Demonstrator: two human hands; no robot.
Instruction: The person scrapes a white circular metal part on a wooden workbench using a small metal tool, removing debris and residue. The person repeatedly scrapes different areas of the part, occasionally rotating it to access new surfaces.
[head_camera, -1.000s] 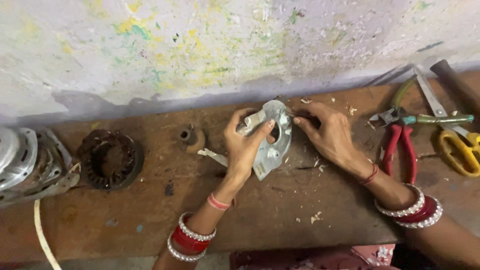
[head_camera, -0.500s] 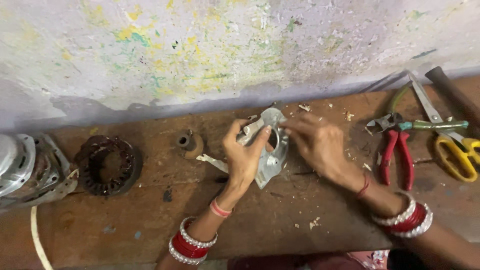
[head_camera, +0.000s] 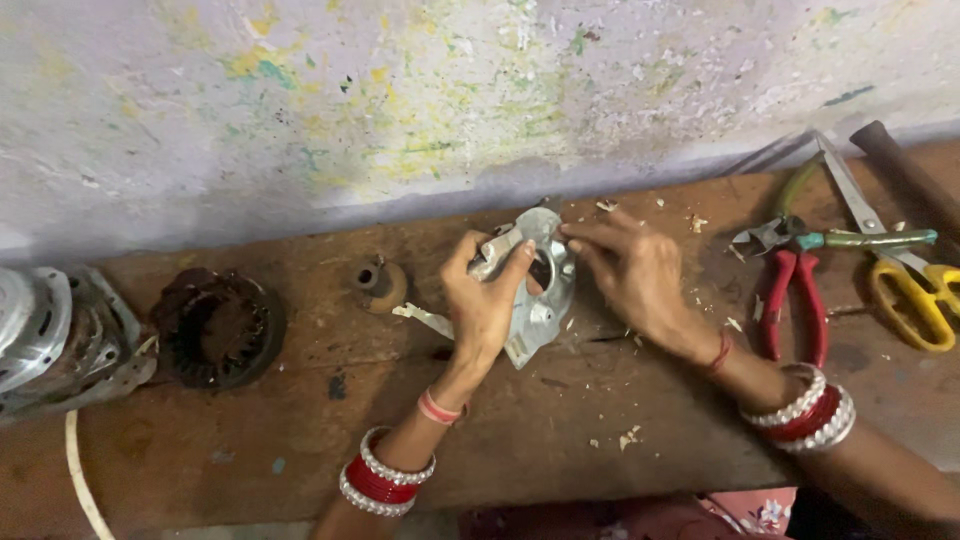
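Two hands meet at the centre of the frame, and between them we hold a silvery metal end plate (head_camera: 540, 300) with a round hole in its middle, tilted up on edge with its lower corner touching the worktop (head_camera: 560, 440). Our left hand (head_camera: 485, 300) wraps the plate's left side, thumb over the top edge, fingers closed on it. Our right hand (head_camera: 630, 270) pinches narrowly at the plate's upper rim, fingertips together; whether they grip a small part there we cannot tell.

Just left of the plate a pale flat strip (head_camera: 425, 318) pokes out from behind our left wrist, and a small brown bush (head_camera: 378, 283) stands near it. Further left lie a dark wound stator ring (head_camera: 218, 328) and, at the frame's left edge, a grey motor housing (head_camera: 50, 340). To the right, near our right wrist, rest red-handled pliers (head_camera: 795, 300), and at the right edge yellow-handled scissors (head_camera: 905, 290).

The worktop's far edge butts the paint-spattered wall (head_camera: 400, 110); bare wood lies open in front of the plate, down to the near edge.
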